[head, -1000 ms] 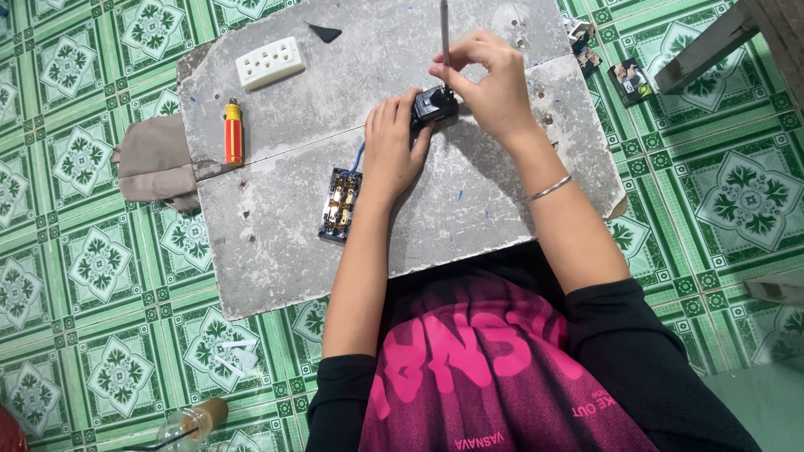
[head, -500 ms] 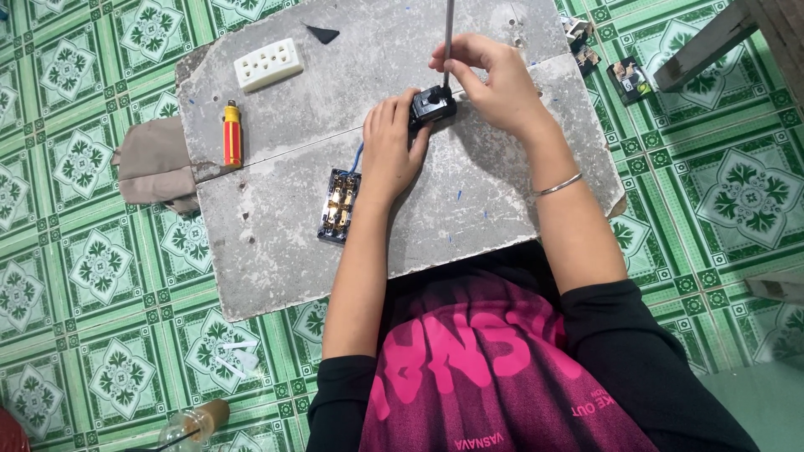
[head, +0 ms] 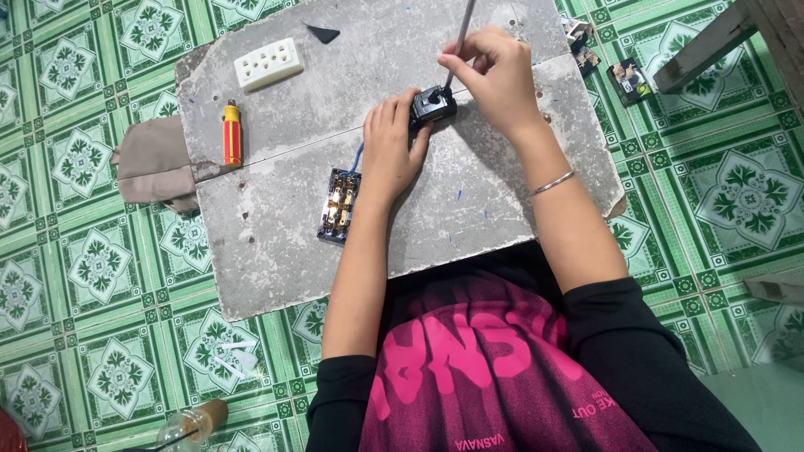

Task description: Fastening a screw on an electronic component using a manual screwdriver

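Sitting on a green patterned tile floor (head: 737, 192), a person works over a grey board (head: 276, 251) laid flat as a bench; the left hand (head: 394, 155) presses down on a small black electrical part (head: 433, 106) near the middle of the board, fingers curled over its near side, seemingly to keep it from turning; the right hand (head: 494, 79) is clenched around the thin metal shaft of a screwdriver (head: 461, 38), held nearly upright with its tip down on the top of the black part, the likely reason being to bear straight into a screw, though the tip itself is too small to make out; a bangle (head: 553, 182) sits on the right wrist.

Just beside the left forearm lies a dark switch block with brass contacts (head: 338, 203), a blue wire (head: 357, 157) running from it toward the hand; farther left, well apart from the hands, a red and yellow tester (head: 232, 132) and a white socket strip (head: 268, 64) rest on the board within reach; a folded brown cloth (head: 151, 167) pokes out from under the board's left edge, perhaps as padding; small dark parts (head: 630, 79) lie on the floor near a wooden leg (head: 712, 42).
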